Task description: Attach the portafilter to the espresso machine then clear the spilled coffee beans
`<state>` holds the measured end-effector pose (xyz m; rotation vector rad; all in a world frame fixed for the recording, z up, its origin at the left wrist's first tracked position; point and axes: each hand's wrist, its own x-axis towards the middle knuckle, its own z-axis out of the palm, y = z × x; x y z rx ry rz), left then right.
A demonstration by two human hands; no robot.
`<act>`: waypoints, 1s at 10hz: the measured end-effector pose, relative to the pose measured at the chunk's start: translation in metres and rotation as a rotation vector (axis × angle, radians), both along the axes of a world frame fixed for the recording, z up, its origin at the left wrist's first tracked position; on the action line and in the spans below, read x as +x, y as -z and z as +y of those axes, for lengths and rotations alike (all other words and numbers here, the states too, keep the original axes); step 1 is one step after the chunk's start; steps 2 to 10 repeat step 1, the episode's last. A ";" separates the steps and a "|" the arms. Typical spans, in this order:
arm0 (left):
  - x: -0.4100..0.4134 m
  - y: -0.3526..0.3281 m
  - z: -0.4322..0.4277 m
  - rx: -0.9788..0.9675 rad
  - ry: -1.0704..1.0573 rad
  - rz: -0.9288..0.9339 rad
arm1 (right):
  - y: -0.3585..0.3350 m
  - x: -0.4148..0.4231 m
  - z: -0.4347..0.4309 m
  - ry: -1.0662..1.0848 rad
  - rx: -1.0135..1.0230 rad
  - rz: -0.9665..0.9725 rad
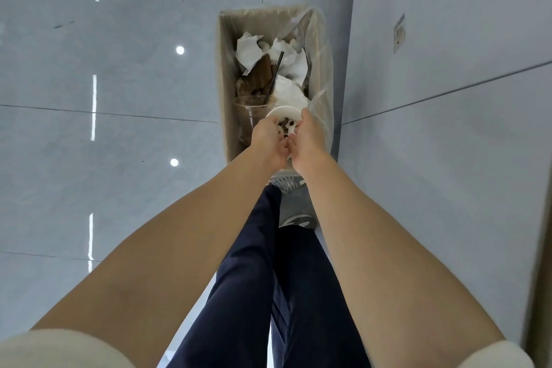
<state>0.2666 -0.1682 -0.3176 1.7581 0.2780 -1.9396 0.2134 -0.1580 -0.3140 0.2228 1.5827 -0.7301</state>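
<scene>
I look straight down at a tall rectangular trash bin [224,69] with a clear liner, standing on the floor. Both hands hold a small white plate [283,114] over the bin's near end. Dark coffee beans [285,126] lie on the plate between my palms. My left hand [268,140] grips the plate's left edge and my right hand [309,137] grips its right edge; the thumbs meet at the near rim. The portafilter and espresso machine are out of sight.
Inside the bin lie crumpled white paper [254,51], brown cardboard, a black straw and a clear plastic cup [252,112]. A grey wall [448,98] rises right of the bin. Glossy grey floor tiles [119,98] spread left. My dark trousers and a grey shoe [294,212] are below.
</scene>
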 end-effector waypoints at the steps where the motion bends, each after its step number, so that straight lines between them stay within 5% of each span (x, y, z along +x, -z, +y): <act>1: -0.004 -0.002 0.000 0.010 -0.009 -0.022 | -0.001 -0.004 0.000 0.007 0.008 -0.001; 10: -0.004 -0.002 0.000 0.010 -0.009 -0.022 | -0.001 -0.004 0.000 0.007 0.008 -0.001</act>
